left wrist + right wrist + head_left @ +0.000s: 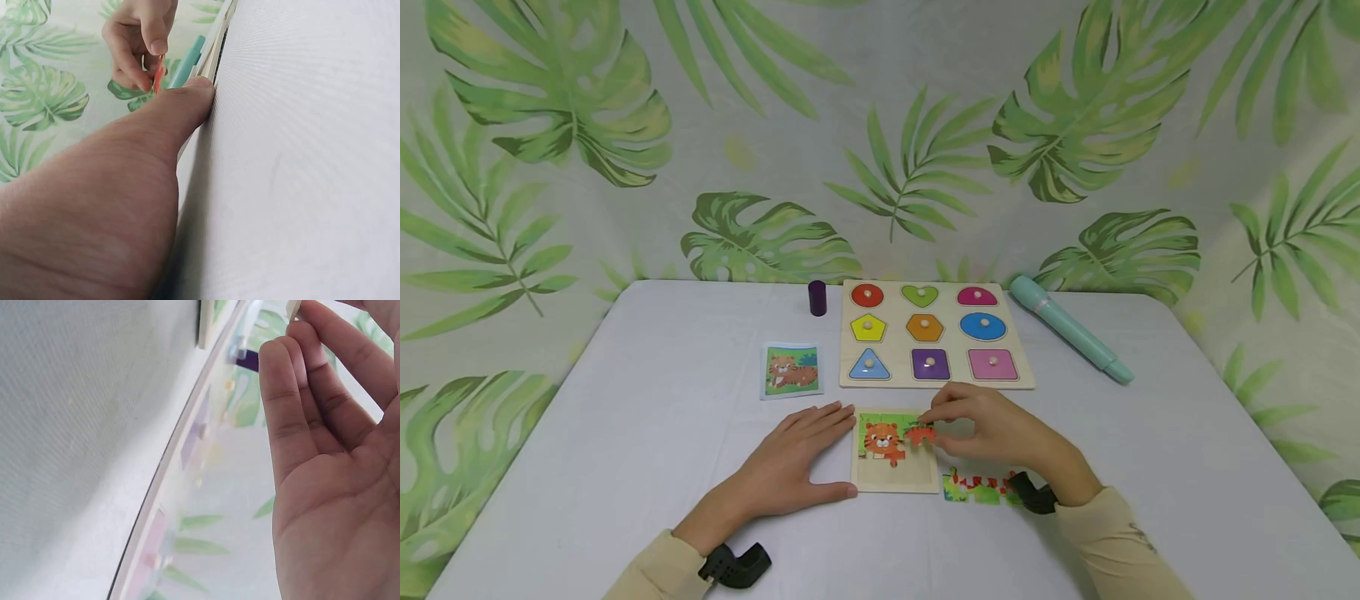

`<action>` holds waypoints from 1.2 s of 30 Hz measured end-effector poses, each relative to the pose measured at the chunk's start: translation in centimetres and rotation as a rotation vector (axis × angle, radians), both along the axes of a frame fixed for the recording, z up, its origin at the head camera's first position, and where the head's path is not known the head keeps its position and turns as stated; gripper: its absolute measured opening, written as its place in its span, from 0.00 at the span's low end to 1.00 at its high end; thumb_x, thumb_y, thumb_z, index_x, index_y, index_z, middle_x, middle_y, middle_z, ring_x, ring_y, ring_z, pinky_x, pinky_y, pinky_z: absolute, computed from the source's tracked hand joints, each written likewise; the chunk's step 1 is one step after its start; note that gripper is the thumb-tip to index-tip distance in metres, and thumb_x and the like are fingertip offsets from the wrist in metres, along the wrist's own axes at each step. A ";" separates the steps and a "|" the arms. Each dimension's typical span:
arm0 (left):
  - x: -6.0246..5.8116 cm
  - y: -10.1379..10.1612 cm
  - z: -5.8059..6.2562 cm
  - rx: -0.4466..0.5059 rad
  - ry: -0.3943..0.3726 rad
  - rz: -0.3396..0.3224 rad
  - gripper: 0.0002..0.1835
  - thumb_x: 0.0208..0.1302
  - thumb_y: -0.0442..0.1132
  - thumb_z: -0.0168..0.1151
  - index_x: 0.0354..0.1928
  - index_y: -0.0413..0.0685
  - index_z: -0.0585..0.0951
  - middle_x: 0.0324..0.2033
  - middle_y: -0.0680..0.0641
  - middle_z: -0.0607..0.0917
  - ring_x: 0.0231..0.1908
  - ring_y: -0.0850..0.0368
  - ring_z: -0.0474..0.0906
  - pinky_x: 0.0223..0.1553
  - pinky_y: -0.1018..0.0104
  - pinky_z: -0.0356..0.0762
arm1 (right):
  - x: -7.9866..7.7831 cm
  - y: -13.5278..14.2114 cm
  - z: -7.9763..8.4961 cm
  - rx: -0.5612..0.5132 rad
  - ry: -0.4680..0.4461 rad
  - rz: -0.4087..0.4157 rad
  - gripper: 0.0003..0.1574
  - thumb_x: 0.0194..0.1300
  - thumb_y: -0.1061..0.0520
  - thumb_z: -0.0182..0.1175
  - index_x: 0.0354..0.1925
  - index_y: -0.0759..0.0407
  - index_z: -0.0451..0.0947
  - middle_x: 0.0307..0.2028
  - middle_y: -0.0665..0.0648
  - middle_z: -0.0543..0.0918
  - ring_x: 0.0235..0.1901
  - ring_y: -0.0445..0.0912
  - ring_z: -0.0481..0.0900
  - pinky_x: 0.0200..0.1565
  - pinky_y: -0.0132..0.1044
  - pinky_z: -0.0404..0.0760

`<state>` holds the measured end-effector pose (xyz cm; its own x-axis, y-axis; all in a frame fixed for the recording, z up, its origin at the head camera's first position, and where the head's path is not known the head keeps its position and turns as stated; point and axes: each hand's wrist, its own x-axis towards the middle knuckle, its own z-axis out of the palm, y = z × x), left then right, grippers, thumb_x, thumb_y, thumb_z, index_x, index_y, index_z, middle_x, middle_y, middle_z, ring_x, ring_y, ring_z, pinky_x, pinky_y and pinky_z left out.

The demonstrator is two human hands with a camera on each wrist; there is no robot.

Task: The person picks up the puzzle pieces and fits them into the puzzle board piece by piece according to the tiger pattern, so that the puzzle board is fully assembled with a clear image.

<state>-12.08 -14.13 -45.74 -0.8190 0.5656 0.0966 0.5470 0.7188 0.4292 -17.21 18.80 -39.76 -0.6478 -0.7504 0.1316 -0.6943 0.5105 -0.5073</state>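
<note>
A square wooden puzzle tray (910, 481) lies in front of me. Joined pieces with an orange tiger's head (878, 435) fill part of its top left. My left hand (786, 467) lies along the tray's left edge, fingers extended, with the thumb at the lower left corner. Above the tray's upper right, my right hand (992, 427) pinches a red and green puzzle piece (920, 435) between thumb and fingers. That piece (159, 74) appears edge-on in the left wrist view. Several loose puzzle pieces (977, 488) lie right of the tray, partly hidden behind the right wrist.
Behind the tray is a wooden board (895, 312) with coloured knobbed shapes. A tiger picture card (792, 372) sits to its left, below a dark purple cylinder (817, 298). At back right rests a mint-green pen-like stick (1071, 331). A leaf-print curtain (910, 167) hangs behind the table.
</note>
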 end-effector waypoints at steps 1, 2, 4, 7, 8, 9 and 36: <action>0.0 0.0 0.0 0.000 0.001 0.000 0.50 0.61 0.74 0.62 0.78 0.53 0.67 0.78 0.55 0.64 0.80 0.53 0.54 0.79 0.46 0.54 | 0.0 -0.1 -0.1 0.004 0.000 0.001 0.15 0.64 0.57 0.71 0.50 0.51 0.89 0.45 0.46 0.83 0.44 0.42 0.80 0.45 0.37 0.87; 0.0 0.0 0.0 0.001 0.002 0.000 0.50 0.61 0.74 0.61 0.78 0.53 0.67 0.78 0.55 0.64 0.80 0.53 0.54 0.79 0.46 0.54 | 0.0 -0.1 -0.1 0.009 -0.001 0.003 0.15 0.64 0.57 0.71 0.50 0.50 0.89 0.45 0.46 0.83 0.44 0.42 0.80 0.46 0.37 0.87; 0.0 0.0 -0.1 0.003 0.003 -0.001 0.50 0.61 0.74 0.61 0.78 0.53 0.67 0.78 0.55 0.64 0.80 0.53 0.54 0.79 0.45 0.54 | 0.0 -0.3 -0.2 0.014 -0.007 0.005 0.15 0.64 0.57 0.72 0.50 0.50 0.90 0.44 0.46 0.83 0.44 0.43 0.80 0.46 0.36 0.87; 0.0 0.0 0.0 0.008 0.001 -0.002 0.50 0.61 0.74 0.62 0.78 0.53 0.67 0.78 0.55 0.64 0.80 0.53 0.55 0.79 0.46 0.54 | -0.1 -0.4 -0.4 0.021 -0.013 0.006 0.15 0.64 0.56 0.72 0.49 0.49 0.90 0.43 0.44 0.82 0.44 0.43 0.79 0.46 0.36 0.87; -0.1 0.0 0.0 0.009 0.002 -0.003 0.50 0.61 0.74 0.62 0.78 0.53 0.67 0.78 0.55 0.64 0.80 0.53 0.55 0.79 0.46 0.54 | -0.1 -0.4 -0.5 0.026 -0.015 0.003 0.14 0.64 0.56 0.72 0.49 0.49 0.90 0.43 0.44 0.82 0.44 0.42 0.79 0.47 0.35 0.86; 0.0 0.0 0.0 0.010 0.002 -0.003 0.50 0.61 0.74 0.62 0.78 0.53 0.67 0.78 0.55 0.64 0.80 0.53 0.54 0.79 0.46 0.54 | -0.1 -0.5 -0.6 0.029 -0.017 0.001 0.14 0.64 0.56 0.72 0.49 0.49 0.90 0.43 0.43 0.82 0.44 0.41 0.79 0.48 0.35 0.86; 0.0 0.0 -0.1 0.008 -0.006 0.000 0.50 0.61 0.74 0.62 0.78 0.54 0.67 0.79 0.56 0.63 0.80 0.54 0.54 0.79 0.46 0.54 | 0.3 -1.0 -1.1 0.101 -0.066 -0.028 0.12 0.65 0.52 0.72 0.47 0.45 0.90 0.41 0.40 0.81 0.43 0.37 0.77 0.49 0.34 0.85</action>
